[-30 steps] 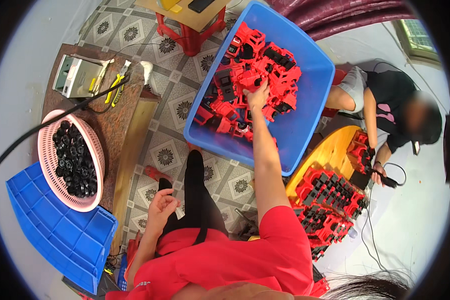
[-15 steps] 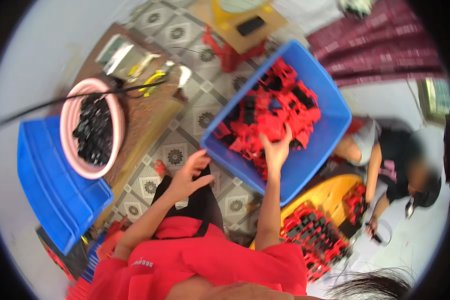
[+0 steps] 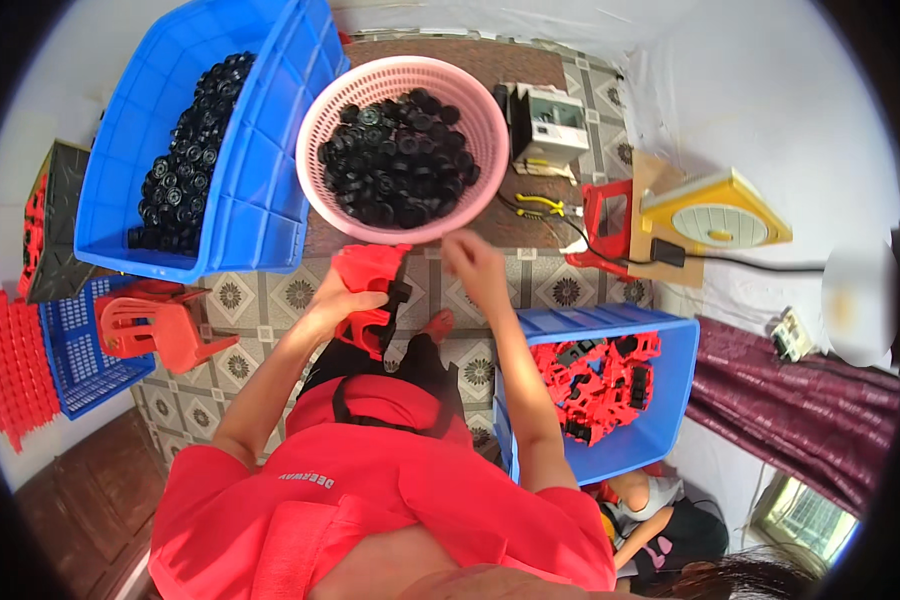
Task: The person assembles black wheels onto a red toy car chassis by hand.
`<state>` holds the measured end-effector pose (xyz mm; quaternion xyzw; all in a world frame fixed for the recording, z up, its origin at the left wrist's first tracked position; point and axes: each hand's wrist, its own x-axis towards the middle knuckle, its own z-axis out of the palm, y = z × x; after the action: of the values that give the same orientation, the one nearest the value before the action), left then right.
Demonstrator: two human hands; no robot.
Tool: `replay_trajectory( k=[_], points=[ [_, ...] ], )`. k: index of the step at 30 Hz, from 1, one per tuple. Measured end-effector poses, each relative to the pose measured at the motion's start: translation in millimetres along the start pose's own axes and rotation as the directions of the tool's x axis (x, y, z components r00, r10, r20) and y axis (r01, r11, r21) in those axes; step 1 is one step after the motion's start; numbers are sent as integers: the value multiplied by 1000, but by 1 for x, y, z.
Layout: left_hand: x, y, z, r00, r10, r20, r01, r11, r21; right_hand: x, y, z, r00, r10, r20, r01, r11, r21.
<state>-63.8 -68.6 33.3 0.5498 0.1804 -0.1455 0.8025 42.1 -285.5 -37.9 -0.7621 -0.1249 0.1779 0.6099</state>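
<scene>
My left hand (image 3: pixel 328 303) is closed around a red plastic part (image 3: pixel 370 264) with black pieces along its right side, held upright in front of my body. My right hand (image 3: pixel 477 270) is just below the near rim of a pink round basket (image 3: pixel 500 205); its fingers look bent but are smeared by motion. Small black wheels (image 3: pixel 400 160) fill much of that basket. To my right, a blue bin (image 3: pixel 670 400) contains several more red and black parts (image 3: pixel 595 385).
The basket stands on a brown table (image 3: pixel 330 238) beside a large blue crate (image 3: pixel 260 215) of black wheels. A small white-topped device (image 3: pixel 555 125) and yellow-handled pliers (image 3: pixel 540 205) lie right of it. Red chairs (image 3: pixel 160 325) are at left. Another person (image 3: pixel 675 535) sits at lower right.
My view has turned left toward the table. My right hand has left the blue bin and is near the pink basket. My left hand, empty before, now holds the red part.
</scene>
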Motion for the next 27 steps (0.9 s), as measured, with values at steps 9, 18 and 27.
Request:
replay_trajectory(
  k=[9,18,27],
  points=[
    [45,0,-78,968,-26,-248,-87,897,-434,232,101,70,994,-88,-63,-42,223,-974],
    [105,-4,-106,959,-66,-276,-107,817,-567,197,46,59,969,-81,-233,-78,795,-602],
    [113,26,-89,935,-37,-353,-128,892,-433,122,-85,99,981,137,136,-164,963,213]
  ],
)
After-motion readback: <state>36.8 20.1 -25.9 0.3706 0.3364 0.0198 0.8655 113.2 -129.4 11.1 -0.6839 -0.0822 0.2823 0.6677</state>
